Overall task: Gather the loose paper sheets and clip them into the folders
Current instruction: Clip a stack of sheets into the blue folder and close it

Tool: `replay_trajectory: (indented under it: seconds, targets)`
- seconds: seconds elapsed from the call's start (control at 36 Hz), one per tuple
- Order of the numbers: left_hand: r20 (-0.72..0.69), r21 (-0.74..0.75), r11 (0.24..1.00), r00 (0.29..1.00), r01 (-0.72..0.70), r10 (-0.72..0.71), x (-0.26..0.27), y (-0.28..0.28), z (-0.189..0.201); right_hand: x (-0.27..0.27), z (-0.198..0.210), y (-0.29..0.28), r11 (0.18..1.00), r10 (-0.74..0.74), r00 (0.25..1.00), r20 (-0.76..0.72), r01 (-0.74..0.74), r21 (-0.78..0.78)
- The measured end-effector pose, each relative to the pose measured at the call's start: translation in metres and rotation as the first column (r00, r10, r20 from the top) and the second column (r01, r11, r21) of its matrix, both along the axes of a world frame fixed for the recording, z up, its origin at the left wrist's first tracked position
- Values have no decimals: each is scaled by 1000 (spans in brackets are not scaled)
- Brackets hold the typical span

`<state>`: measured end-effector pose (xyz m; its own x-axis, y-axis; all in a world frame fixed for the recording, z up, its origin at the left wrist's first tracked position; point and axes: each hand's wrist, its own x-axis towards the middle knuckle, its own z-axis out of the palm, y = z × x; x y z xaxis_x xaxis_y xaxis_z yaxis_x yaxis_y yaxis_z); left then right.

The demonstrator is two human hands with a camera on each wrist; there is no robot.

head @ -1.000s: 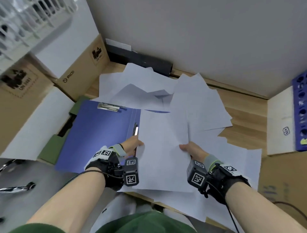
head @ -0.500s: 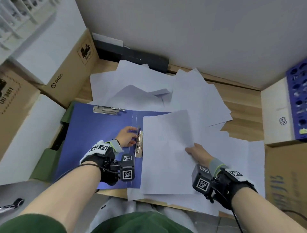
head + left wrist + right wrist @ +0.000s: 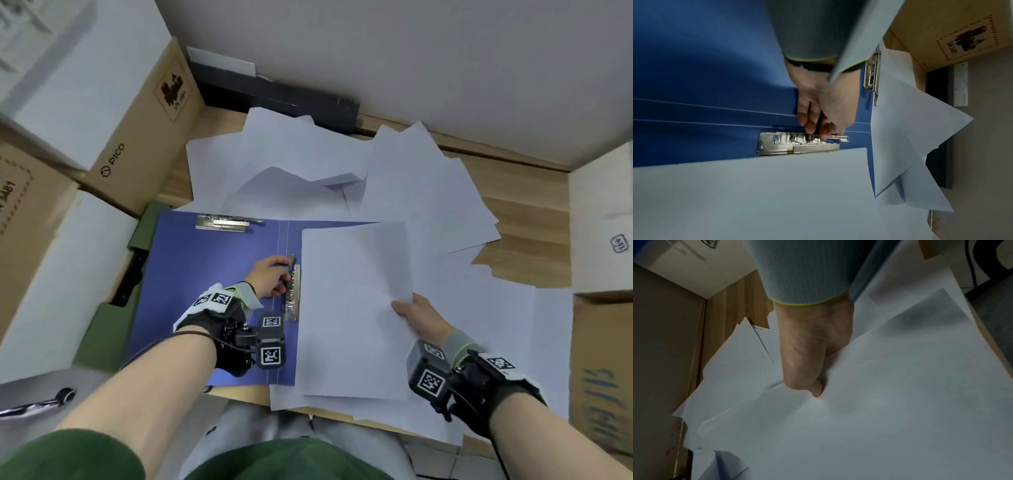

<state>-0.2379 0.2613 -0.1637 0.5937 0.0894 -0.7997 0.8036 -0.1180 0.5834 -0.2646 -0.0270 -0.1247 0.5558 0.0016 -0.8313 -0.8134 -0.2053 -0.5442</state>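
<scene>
An open blue folder [image 3: 205, 274] lies flat on the wooden table. Its metal spine clip [image 3: 293, 291] sits by the fold. My left hand [image 3: 270, 279] pinches the clip's lever [image 3: 836, 138] with curled fingers. My right hand [image 3: 416, 317] grips a stack of white sheets [image 3: 352, 308] at its right edge, thumb on top [image 3: 816, 389]. The stack lies over the folder's right half, its left edge just beside the clip. A second clip [image 3: 222, 222] sits at the folder's top edge. More loose sheets [image 3: 411, 192] lie scattered beyond and under the stack.
Cardboard boxes [image 3: 130, 137] crowd the left side, with a green folder [image 3: 113, 329] under the blue one. A white box [image 3: 603, 226] and a brown carton [image 3: 603, 373] stand at the right. A dark bar [image 3: 274, 99] lies along the back wall.
My left hand left the stack's left edge and moved onto the spine clip. My right hand shifted the stack rightward, uncovering the clip.
</scene>
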Motion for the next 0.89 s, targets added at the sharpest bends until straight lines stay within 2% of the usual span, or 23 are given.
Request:
replay_trajectory:
  seconds: [0.28,0.81,0.89]
  targets:
    - [-18,2,1000,1000,16,-15,-4,-2,0,0,-22,4,1000,25,999,-32,-25,3]
    - [-20,-23,1000,1000,10,-10,-7,2,0,7,-37,16,998,-66,998,-20,66,18]
    - [-19,-31,1000,1000,-1,0,-7,3,0,6,-41,18,996,-87,996,17,87,20]
